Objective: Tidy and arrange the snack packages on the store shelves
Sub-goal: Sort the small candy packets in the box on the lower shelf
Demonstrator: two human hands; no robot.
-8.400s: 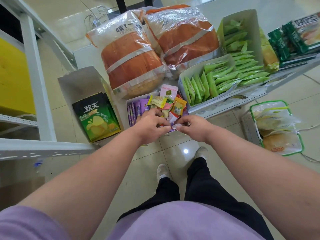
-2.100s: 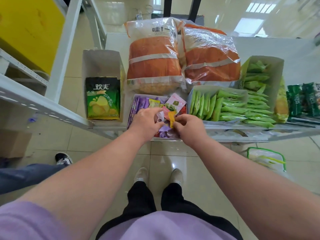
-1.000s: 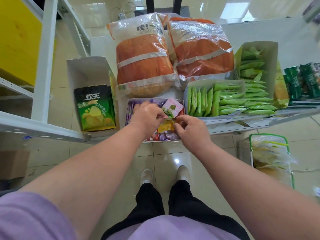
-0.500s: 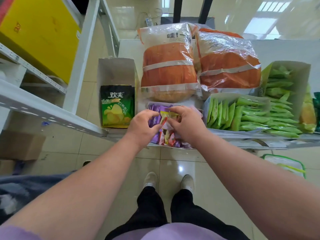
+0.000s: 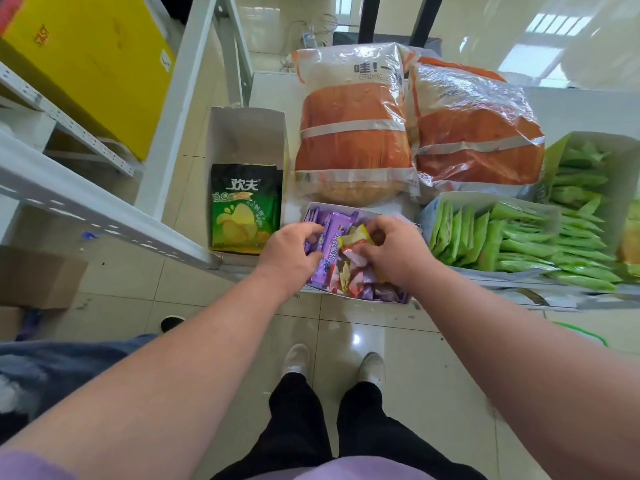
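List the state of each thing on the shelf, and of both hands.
left hand: grips purple packets
right hand: fingers curled round small packets
candy box: open, packets jumbled
chip box: open, one green bag
orange bags: sealed, lying flat
green-packet box: open, full

Lilac short sleeves [image 5: 24, 464], black trousers [image 5: 332, 424], pale shoes [image 5: 296, 358].

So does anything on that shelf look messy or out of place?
Yes, the small box under both hands: purple packets stand in a row on its left side, but yellow, red and pink ones lie jumbled over the rest. The left hand and right hand are sorting there. The green sachets look orderly.
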